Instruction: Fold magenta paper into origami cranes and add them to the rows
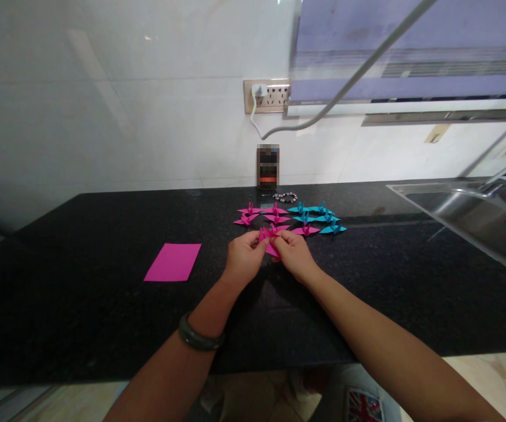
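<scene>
Both hands pinch a partly folded piece of pink origami paper (272, 248) just above the dark counter. My left hand (245, 257) grips its left side, fingers closed. On the right side my right hand (296, 253) is closed on the same paper, its fingertips partly covering the folds. Right behind the hands stand several folded paper cranes in rows: pink cranes (276, 219) at the left and front, blue cranes (327, 218) at the right. A flat stack or sheet of pink square paper (173, 262) lies to the left of my left hand.
A phone (267, 169) leans against the white wall, with a beaded bracelet (285, 197) before it. A steel sink (499, 217) is set into the black counter (81, 305) at right. From the wall socket (267, 96) hangs a plugged-in cable.
</scene>
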`<act>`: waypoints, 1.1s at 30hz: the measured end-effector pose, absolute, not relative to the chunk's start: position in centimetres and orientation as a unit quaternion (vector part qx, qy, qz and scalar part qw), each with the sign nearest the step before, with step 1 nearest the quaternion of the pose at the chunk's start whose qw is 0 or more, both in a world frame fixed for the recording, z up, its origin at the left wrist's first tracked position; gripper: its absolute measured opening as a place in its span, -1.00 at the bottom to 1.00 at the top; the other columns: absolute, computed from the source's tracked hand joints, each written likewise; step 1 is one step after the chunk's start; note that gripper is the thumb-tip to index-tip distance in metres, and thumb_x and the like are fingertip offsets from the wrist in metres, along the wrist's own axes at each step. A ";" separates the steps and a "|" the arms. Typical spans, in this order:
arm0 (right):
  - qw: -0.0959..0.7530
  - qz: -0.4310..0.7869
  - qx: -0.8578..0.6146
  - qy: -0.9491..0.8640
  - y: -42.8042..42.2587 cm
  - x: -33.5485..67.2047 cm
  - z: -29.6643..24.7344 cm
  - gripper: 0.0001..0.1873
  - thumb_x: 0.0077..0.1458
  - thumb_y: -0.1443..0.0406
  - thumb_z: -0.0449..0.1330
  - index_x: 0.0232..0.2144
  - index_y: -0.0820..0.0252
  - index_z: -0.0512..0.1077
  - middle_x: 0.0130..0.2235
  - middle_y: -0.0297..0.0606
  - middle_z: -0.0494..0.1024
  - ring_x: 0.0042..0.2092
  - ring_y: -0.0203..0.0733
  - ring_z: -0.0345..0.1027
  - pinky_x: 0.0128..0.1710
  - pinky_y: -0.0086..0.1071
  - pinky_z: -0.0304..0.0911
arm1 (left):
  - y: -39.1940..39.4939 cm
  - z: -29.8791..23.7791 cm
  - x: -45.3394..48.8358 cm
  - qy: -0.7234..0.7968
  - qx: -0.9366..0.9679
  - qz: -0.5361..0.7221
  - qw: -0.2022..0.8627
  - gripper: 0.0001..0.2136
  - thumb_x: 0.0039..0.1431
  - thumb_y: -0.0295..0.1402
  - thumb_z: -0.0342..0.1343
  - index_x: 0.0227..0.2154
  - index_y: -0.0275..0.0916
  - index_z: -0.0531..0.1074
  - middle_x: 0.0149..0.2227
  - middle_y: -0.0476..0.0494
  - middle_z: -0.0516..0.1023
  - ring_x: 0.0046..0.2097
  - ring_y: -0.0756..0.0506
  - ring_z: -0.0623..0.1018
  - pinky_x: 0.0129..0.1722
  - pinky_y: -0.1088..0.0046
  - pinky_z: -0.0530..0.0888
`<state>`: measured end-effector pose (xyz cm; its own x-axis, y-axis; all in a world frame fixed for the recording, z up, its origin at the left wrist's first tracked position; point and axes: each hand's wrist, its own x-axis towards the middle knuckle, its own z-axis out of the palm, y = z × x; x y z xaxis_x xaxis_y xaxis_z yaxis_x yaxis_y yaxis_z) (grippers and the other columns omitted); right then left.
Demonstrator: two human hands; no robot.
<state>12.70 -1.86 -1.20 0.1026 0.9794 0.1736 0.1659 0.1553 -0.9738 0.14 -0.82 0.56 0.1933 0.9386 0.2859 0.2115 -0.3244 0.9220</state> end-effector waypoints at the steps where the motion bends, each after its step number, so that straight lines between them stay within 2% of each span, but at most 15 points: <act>1: 0.526 0.393 -0.523 -0.543 -1.8 12.7 -1.2 -0.81 -0.03 0.23 0.01 -0.57 0.19 0.28 -0.64 -0.44 0.24 -0.62 -0.37 0.10 -0.63 -0.48 0.09 | -0.8 0.6 0.1 0.428 0.667 0.465 0.394 -0.82 -0.02 -0.36 0.08 -0.35 -0.26 0.50 -0.39 -0.07 0.55 -0.33 -0.07 0.50 -0.32 0.47 0.42; 8: 0.520 0.385 -0.525 -0.554 -1.7 12.6 -1.4 -0.85 -0.04 0.23 0.03 -0.54 0.17 0.28 -0.62 -0.43 0.25 -0.60 -0.35 0.12 -0.62 -0.48 0.07 | -0.5 0.1 0.1 0.418 0.662 0.469 0.408 -0.79 0.00 -0.34 0.05 -0.32 -0.28 0.48 -0.37 -0.08 0.55 -0.32 -0.05 0.51 -0.29 0.47 0.42; 19: 0.520 0.367 -0.529 -0.562 -1.9 12.4 -1.4 -0.81 -0.04 0.24 0.03 -0.62 0.18 0.21 -0.65 -0.44 0.22 -0.61 -0.37 0.09 -0.62 -0.49 0.01 | -0.3 0.0 0.0 0.413 0.660 0.471 0.415 -0.79 0.00 -0.34 0.05 -0.32 -0.31 0.47 -0.35 -0.08 0.55 -0.33 -0.04 0.51 -0.33 0.52 0.41; 33: 0.503 0.374 -0.532 -0.570 -1.6 12.6 -2.0 -0.74 0.01 0.17 0.01 -0.61 0.18 0.23 -0.66 -0.43 0.22 -0.61 -0.35 0.09 -0.62 -0.50 0.01 | -0.1 -0.1 0.0 0.425 0.668 0.467 0.393 -0.82 0.00 -0.32 0.04 -0.40 -0.29 0.46 -0.44 -0.05 0.52 -0.38 -0.03 0.50 -0.35 0.51 0.40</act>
<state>12.56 -1.62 -1.97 0.0712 0.9821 0.1746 0.2303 0.1541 -0.9608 -0.04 -0.11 -0.15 0.2025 0.9356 0.2892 0.2008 -0.3287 0.9228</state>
